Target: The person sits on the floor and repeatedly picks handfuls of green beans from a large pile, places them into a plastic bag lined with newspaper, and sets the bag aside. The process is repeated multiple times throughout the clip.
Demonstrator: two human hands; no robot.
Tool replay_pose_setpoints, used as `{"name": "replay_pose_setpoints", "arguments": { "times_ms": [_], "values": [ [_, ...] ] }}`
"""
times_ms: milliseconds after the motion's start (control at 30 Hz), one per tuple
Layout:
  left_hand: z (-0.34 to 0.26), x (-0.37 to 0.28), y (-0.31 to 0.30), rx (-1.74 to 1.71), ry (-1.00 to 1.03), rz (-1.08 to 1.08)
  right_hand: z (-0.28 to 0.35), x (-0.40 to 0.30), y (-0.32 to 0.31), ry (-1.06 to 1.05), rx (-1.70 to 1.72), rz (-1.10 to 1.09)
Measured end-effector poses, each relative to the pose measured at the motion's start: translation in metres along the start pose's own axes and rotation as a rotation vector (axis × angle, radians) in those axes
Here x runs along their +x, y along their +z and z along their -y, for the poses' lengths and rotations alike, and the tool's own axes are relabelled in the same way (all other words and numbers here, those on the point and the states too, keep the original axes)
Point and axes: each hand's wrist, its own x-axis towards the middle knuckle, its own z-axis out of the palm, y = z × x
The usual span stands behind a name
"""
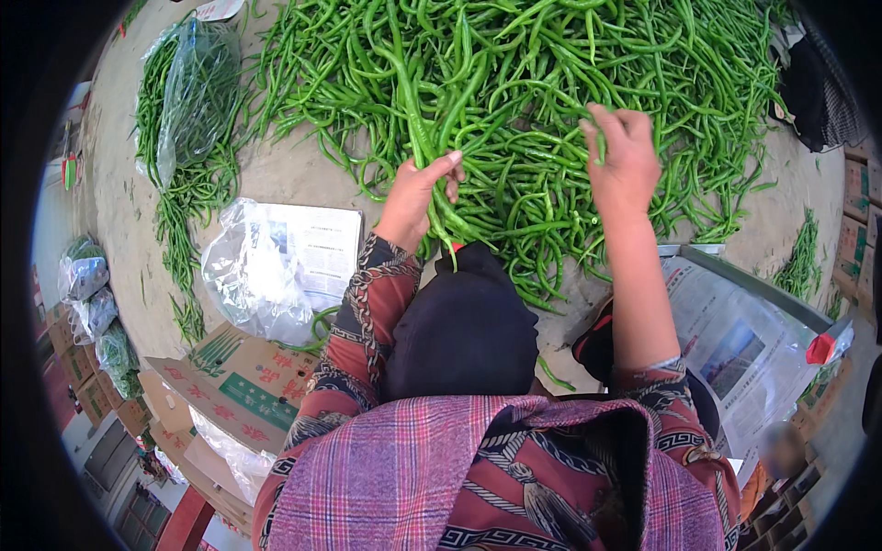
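Note:
My left hand grips a small bunch of long green chili peppers, with the thumb laid across them. The bunch points away from me, and some lower ends hang down over my dark-clothed knee. Over the right part of a large pile of loose green chili peppers, my right hand is curled, slightly blurred. Green shows between its fingers, where it pinches a green pepper; most of that pepper is hidden by the hand. The pile spreads over the concrete floor in front of me.
At left, a clear plastic bag of thin green peppers spills onto the floor. Printed paper under clear plastic lies nearby. An open cardboard box stands by my left elbow. On my right is a metal-edged tray lined with newspaper and plastic.

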Motion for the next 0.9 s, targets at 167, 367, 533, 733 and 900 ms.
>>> {"name": "replay_pose_setpoints", "arguments": {
  "times_ms": [167, 367, 533, 733, 900],
  "values": [
    [-0.018, 0.013, 0.016, -0.358, -0.222, 0.263, 0.048, -0.008, -0.007, -0.374, 0.246, -0.125],
    [0.006, 0.016, -0.010, -0.214, -0.126, 0.062, 0.051, -0.041, 0.026, -0.266, 0.649, 0.269],
    [0.005, 0.023, 0.000, -0.158, -0.020, 0.026, -0.095, -0.060, 0.084, 0.460, -0.233, 0.533],
    [0.006, 0.019, 0.019, -0.043, -0.139, -0.001, -0.032, -0.055, 0.056, 0.474, 0.488, 0.285],
    [0.041, 0.029, 0.016, -0.256, -0.284, 0.098, 0.067, -0.076, 0.043, 0.105, 0.645, 0.454]
  ]
}}
